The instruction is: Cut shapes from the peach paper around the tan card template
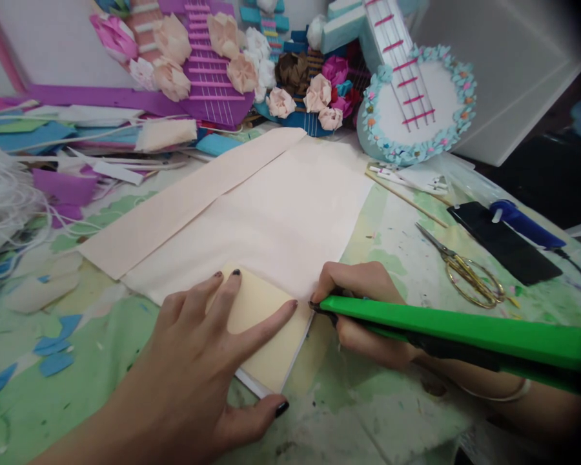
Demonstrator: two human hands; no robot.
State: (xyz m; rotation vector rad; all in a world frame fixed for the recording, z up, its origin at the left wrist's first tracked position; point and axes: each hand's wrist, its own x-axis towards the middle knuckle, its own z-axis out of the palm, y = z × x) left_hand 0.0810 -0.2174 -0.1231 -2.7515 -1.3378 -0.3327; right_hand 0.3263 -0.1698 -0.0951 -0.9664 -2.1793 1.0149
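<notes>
A large pale pink sheet [290, 206] lies on the table, with a folded strip along its upper left edge. On its near corner rests a small cream square [266, 323]. My left hand [198, 355] is spread, its fingertips pressing on the square and the sheet. My right hand [368, 310] is closed at the sheet's right edge beside the square's corner. Its fingers are pinched, and what they hold is mostly hidden behind a long bright green object [455, 329] that runs off to the right across the hand.
Decorated paper guitars and flowers [319, 93] stand at the back. Coloured paper scraps [58, 342] and white string [10, 200] lie left. Gold scissors [469, 278], a black phone [503, 242], a blue tool [527, 223] with a cord and a thin stick [407, 199] lie right.
</notes>
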